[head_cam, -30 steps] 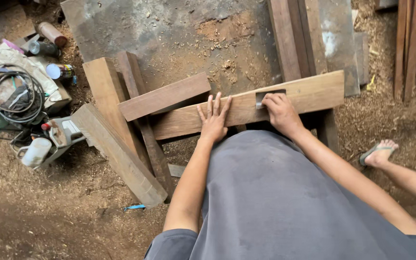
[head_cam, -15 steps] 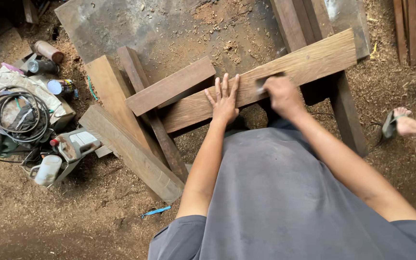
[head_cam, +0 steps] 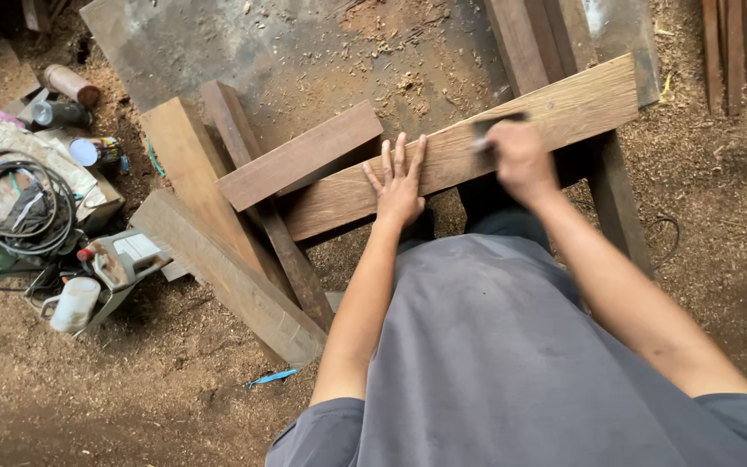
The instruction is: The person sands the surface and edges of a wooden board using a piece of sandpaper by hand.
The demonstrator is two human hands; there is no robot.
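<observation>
Overhead, looking down on a person in a grey shirt bent over a long plank (head_cam: 555,112). Plank lies tilted across the scene, its right end higher in frame, resting on dark timber supports above a sawdust floor (head_cam: 131,389).

Left hand (head_cam: 399,186) lies flat on the plank near its middle, fingers (head_cam: 388,160) apart and straight, palm down, gripping nothing. Right hand (head_cam: 520,156) sits further right on the same plank, fingers clamped together on a small dark block (head_cam: 496,125); the hand is blurred, so the block's kind cannot be told.

A shorter board (head_cam: 300,156) lies just left of the left hand, overlapping the plank's lower end. Two heavier beams (head_cam: 218,251) cross beneath it, running toward the floor's lower middle.

Containers, all at the left edge of the floor: a white jug (head_cam: 73,304), contents hidden; a can (head_cam: 92,151) on its side, pale end showing; a brown cylinder (head_cam: 71,85) and a dark one (head_cam: 55,112) beside it, contents unseen. A coiled cable (head_cam: 10,203) rests on a pale sack. A power tool (head_cam: 123,259) lies beside the jug.
</observation>
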